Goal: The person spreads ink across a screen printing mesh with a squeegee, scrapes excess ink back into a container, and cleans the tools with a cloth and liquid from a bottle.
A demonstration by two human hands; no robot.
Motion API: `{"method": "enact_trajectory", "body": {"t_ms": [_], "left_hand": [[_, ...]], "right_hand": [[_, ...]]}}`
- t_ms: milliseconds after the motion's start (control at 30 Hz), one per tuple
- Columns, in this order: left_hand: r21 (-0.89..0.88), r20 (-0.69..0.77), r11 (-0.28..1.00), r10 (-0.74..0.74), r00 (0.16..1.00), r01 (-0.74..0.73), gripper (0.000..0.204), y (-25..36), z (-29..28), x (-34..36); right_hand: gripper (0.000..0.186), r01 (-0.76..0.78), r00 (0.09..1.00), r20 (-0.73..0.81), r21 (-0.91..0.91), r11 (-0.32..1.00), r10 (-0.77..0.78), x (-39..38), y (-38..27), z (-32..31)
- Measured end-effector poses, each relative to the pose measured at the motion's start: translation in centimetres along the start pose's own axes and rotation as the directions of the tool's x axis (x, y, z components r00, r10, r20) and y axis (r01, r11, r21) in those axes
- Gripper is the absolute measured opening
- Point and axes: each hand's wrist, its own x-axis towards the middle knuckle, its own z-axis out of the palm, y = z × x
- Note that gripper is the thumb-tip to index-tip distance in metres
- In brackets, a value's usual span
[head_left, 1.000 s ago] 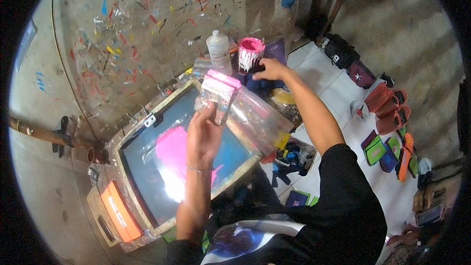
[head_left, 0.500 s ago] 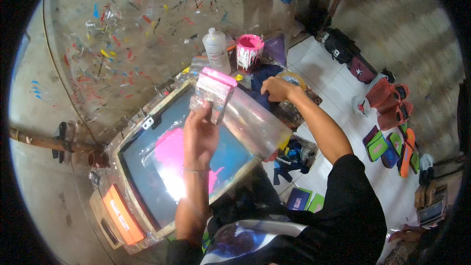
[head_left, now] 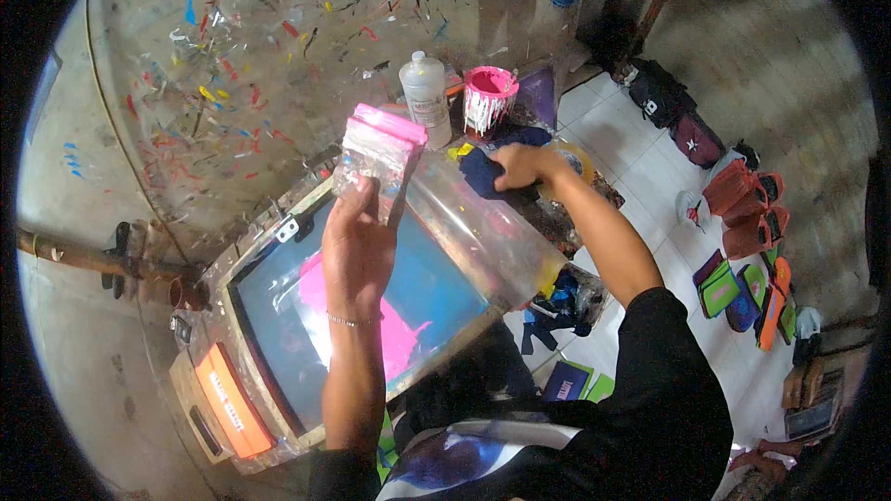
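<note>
A squeegee [head_left: 382,150], its blade edge coated pink and its body smeared white, is held up in my left hand [head_left: 358,255] above a printing screen. Pink ink [head_left: 401,341] spreads over the blue mesh of that screen, inside its wooden frame [head_left: 455,331]. At the far right corner of the table, the fingers of my right hand [head_left: 527,167] close on a bunched dark blue cloth [head_left: 480,176]. A clear plastic sheet [head_left: 483,232] lies across the screen's right edge, between my hands.
Behind the screen stand a clear plastic bottle [head_left: 426,97] and a pink-rimmed paint can [head_left: 489,100]. A tape roll [head_left: 581,163] sits beyond my right hand. An orange pouch [head_left: 234,401] lies left of the screen. Bags [head_left: 657,97] and colored pouches [head_left: 742,292] rest on the tiled floor.
My left hand has raised the squeegee a little up and to the left. My right hand has come down onto the dark blue cloth and its fingers have closed there.
</note>
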Motion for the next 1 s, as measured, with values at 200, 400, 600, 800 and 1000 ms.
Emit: {"method": "enact_trajectory", "body": {"t_ms": [200,400,600,800,1000], "left_hand": [[0.000,-0.083,1.000,-0.017,0.996,0.018,0.011,0.4,-0.8,-0.9],[0.049,-0.158,0.996,-0.070,0.985,0.078,0.010,-0.3,-0.7,0.0],[0.058,-0.164,0.994,-0.084,0.983,0.095,0.008,-1.0,-0.1,0.7],[0.039,-0.139,0.994,-0.095,0.986,0.102,0.008,-1.5,-0.2,1.0],[0.027,-0.073,0.997,-0.065,0.995,0.067,0.011,-0.8,0.0,-0.3]], "right_hand": [[0.024,-0.318,0.932,-0.167,0.043,0.947,0.321,1.2,7.8,-3.7],[0.058,-0.658,0.733,-0.088,0.159,0.736,0.674,4.9,9.2,0.9],[0.042,-0.616,0.769,-0.127,0.119,0.779,0.627,5.3,13.4,2.5],[0.037,-0.405,0.895,-0.130,0.162,0.900,0.426,1.7,9.5,-2.3],[0.037,-0.160,0.790,-0.383,0.625,0.764,0.478,-3.2,5.6,-7.1]]}}
